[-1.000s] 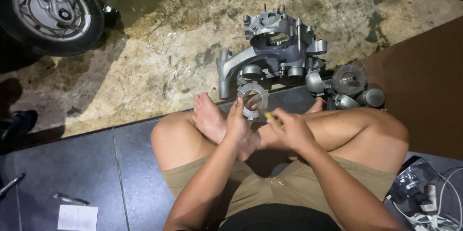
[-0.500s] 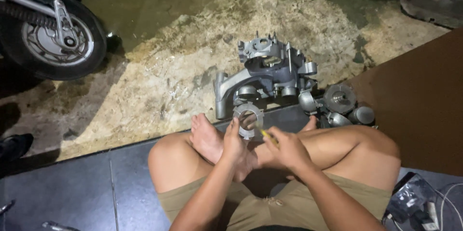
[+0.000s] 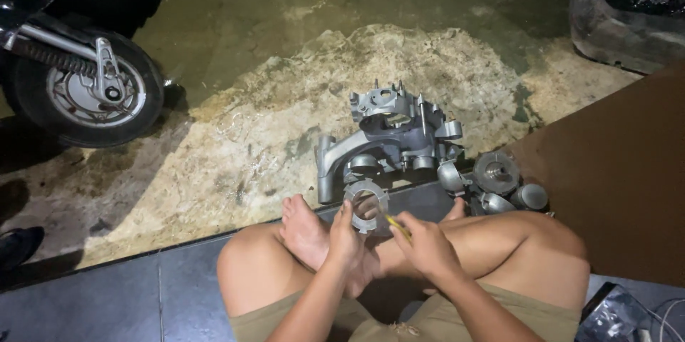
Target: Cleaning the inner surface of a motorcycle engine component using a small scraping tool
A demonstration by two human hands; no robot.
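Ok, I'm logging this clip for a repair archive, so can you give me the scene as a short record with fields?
Setting: person sitting cross-legged on dark floor tiles beside stained concrete
Left hand: holds a grey round metal ring part upright
Right hand: grips a thin yellow-handled tool pointed at the ring
In front: grey cast-metal engine casing, small round metal parts beside it
Upper left: motorcycle wheel
Right: brown board

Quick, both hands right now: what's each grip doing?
Left hand: closed on the grey metal ring, held up over the crossed legs.
Right hand: closed on a thin yellow tool, tip at the ring.
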